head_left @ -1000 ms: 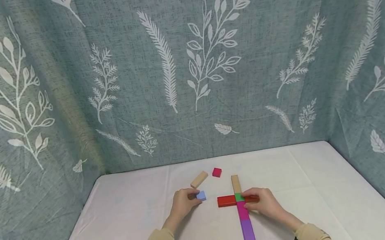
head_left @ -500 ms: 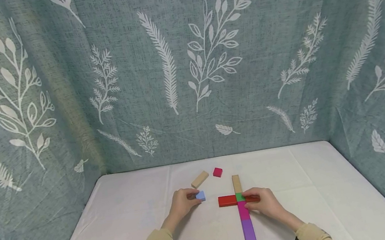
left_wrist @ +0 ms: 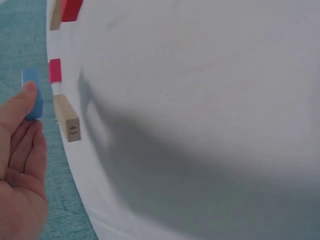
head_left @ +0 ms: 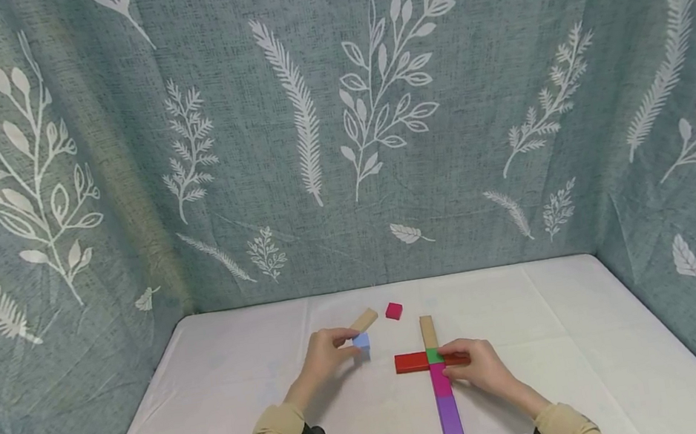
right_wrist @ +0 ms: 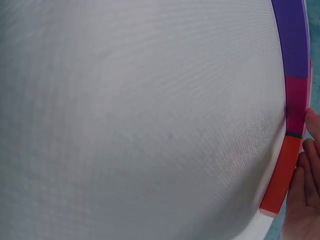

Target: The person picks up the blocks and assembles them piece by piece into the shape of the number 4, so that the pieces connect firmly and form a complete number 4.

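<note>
My left hand (head_left: 327, 355) pinches a small light-blue block (head_left: 361, 342) between thumb and fingers, with the block raised off the cloth; the left wrist view shows the thumb on the blue block (left_wrist: 31, 95). My right hand (head_left: 480, 364) stays at a cross of coloured blocks, thumb and fingers on either side of its right red block (head_left: 456, 360). Beside the fingertips lie the green block (head_left: 433, 356) and magenta block (head_left: 440, 379). In the right wrist view the thumb is against the magenta block (right_wrist: 296, 102), and the fingers lie behind the red block (right_wrist: 282, 172).
A plain wooden block (head_left: 366, 320) and a small crimson block (head_left: 394, 311) lie loose behind the left hand. Another wooden block (head_left: 428, 332), a left red block (head_left: 411, 363) and a purple block (head_left: 449, 418) complete the cross. Patterned curtains (head_left: 336, 136) surround the white-covered table (head_left: 257, 328).
My left hand has lifted the blue block off the cloth and moved slightly away from me, now partly covering the loose wooden block. The right hand and the cross have stayed still.
</note>
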Demonstrator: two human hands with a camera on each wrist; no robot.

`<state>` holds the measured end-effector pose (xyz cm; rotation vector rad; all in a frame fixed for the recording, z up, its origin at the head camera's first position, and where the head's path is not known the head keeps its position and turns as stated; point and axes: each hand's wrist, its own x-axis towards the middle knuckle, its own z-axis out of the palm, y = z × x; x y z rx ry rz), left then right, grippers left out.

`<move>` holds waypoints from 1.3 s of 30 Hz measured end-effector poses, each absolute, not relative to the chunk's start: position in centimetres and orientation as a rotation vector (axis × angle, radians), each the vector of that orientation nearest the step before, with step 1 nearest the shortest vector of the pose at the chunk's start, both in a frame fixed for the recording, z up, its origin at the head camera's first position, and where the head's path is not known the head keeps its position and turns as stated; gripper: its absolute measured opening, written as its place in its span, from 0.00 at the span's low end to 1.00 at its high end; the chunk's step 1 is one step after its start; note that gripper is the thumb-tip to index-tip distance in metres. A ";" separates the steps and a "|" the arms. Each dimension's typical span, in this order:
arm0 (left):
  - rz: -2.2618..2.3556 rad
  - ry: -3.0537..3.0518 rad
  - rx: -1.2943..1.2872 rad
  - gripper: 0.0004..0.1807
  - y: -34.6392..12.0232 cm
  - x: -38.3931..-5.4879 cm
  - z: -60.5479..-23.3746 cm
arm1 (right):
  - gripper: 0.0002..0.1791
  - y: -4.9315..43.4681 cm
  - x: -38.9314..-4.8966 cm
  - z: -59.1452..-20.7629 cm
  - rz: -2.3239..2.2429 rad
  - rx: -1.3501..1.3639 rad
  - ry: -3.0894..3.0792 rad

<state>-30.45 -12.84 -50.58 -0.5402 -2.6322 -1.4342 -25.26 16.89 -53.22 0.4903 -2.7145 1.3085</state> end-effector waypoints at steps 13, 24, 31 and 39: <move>-1.531 -2.638 -0.546 0.14 -12.9 -30.8 -49.3 | 0.18 16.9 -25.2 -53.0 1.325 0.463 -2.726; -1.491 -2.624 -0.746 0.16 -13.0 -31.1 -47.5 | 0.18 16.8 -25.0 -53.0 1.334 0.448 -2.735; -1.480 -2.643 -0.767 0.16 -12.8 -31.2 -48.0 | 0.18 16.7 -25.0 -53.0 1.333 0.426 -2.740; -1.440 -2.668 -0.860 0.16 -12.2 -30.7 -48.9 | 0.17 16.7 -25.0 -53.0 1.313 0.450 -2.735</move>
